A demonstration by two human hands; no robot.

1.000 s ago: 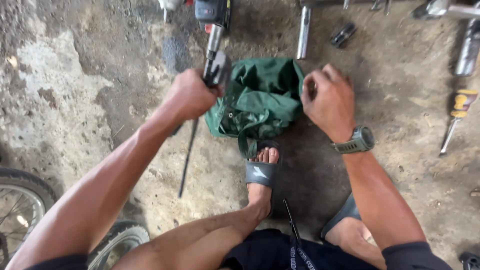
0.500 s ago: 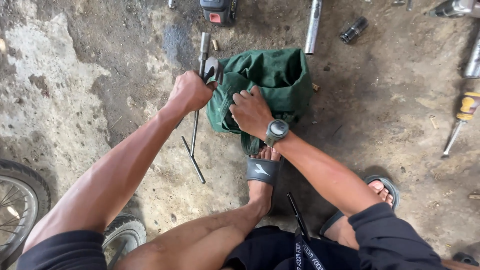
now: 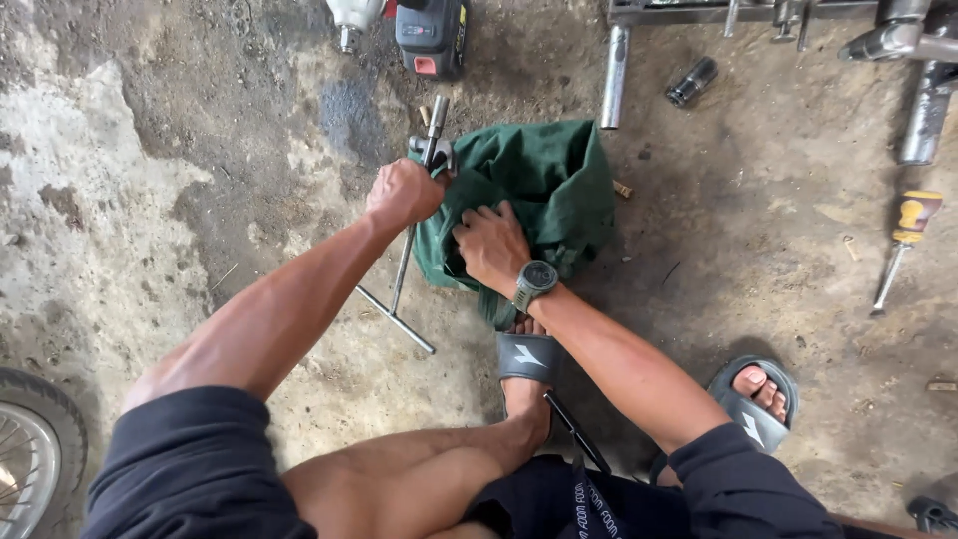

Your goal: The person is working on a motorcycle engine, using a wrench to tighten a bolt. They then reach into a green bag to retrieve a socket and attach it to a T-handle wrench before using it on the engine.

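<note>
**Hands on a T-wrench and green cloth**

Nearest, a sandalled foot (image 3: 526, 357) rests on the concrete floor (image 3: 150, 200). The right hand (image 3: 491, 246) presses, fingers curled, on a green cloth (image 3: 544, 185). Just left, the left hand (image 3: 403, 193) is fisted around a T-wrench (image 3: 411, 250), its long axis running near-to-far, crossbar end nearest. A power tool (image 3: 431, 35) lies farthest.

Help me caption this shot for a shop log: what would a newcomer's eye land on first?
First, the green cloth bunched on the stained concrete floor at centre, with the right hand pressed on its near edge. Just left of it, the left hand grips a metal T-handle tool whose lower end rests on the floor. Next come a yellow-handled screwdriver at far right and a power tool at the top.
</note>
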